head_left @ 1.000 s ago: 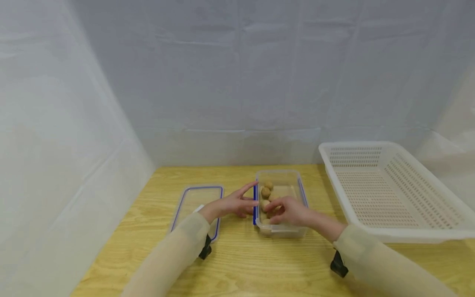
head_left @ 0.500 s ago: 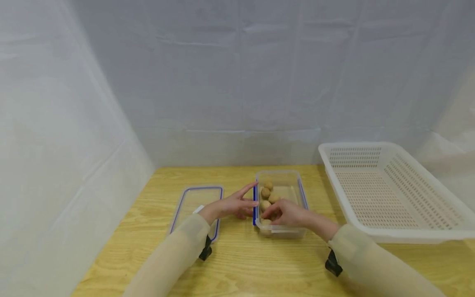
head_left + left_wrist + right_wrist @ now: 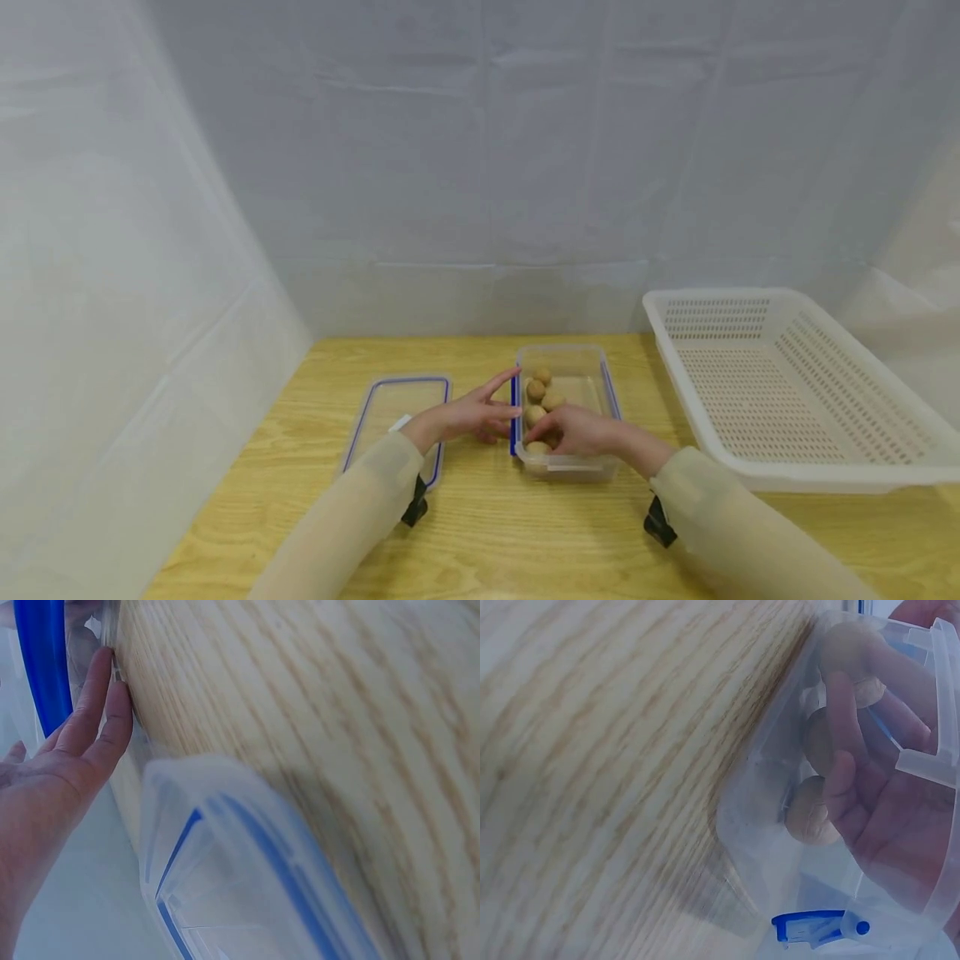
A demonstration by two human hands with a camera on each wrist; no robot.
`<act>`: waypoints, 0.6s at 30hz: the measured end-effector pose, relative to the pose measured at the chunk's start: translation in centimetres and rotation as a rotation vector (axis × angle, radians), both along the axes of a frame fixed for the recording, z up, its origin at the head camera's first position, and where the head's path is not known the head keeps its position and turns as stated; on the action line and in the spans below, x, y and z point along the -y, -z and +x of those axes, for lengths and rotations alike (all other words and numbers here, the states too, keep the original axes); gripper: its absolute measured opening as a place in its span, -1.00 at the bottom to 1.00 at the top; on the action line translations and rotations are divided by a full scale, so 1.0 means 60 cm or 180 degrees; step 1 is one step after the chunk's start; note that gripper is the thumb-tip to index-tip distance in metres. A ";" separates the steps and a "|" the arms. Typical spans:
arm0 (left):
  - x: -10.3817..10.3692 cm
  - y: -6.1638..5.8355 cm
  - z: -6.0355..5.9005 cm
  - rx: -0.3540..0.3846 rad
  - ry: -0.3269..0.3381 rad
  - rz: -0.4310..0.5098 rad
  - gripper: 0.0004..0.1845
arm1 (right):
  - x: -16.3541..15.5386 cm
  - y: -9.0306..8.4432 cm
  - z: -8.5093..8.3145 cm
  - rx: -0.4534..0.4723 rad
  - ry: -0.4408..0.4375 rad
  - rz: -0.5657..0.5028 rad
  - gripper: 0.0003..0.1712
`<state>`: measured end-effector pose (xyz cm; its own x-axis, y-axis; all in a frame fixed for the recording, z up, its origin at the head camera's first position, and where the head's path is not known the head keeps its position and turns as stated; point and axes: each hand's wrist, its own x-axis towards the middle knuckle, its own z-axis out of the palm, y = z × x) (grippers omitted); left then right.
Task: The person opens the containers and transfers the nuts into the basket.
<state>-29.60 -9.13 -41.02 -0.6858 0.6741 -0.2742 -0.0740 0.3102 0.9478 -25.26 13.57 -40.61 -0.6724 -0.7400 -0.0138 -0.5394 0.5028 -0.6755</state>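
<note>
A clear food storage box with blue side latches stands upright without its lid. Several walnuts lie inside, mostly along its left side. My right hand reaches down into the box with curled fingers. In the right wrist view its fingertips close around a walnut at the front-left corner, and two more walnuts sit behind the fingers, partly hidden. My left hand rests its spread, nearly straight fingers against the box's left side, by the blue latch.
The box's clear lid with a blue seal lies left of it, partly under my left wrist. A large white perforated basket stands on the right of the wooden table. White sheeting hangs behind and at both sides.
My right hand has shifted left and slightly toward the front inside the box, uncovering a walnut in the middle. My left hand stays in place at the box's side.
</note>
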 end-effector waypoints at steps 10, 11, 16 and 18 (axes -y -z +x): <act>0.001 -0.002 0.003 0.0029 -0.0033 -0.0006 -0.20 | 0.000 0.004 -0.003 0.0001 0.0127 0.0074 -0.67; 0.001 -0.002 0.003 0.0032 -0.0037 -0.0011 -0.20 | -0.001 0.004 -0.003 -0.0007 0.0132 0.0069 -0.68; 0.000 -0.004 0.004 0.0020 -0.0041 -0.0042 -0.20 | -0.006 0.003 0.000 -0.0007 0.0130 -0.0022 -0.67; -0.001 -0.004 0.004 0.0023 -0.0049 -0.0051 -0.20 | -0.009 0.001 0.002 -0.0041 0.0139 -0.0038 -0.67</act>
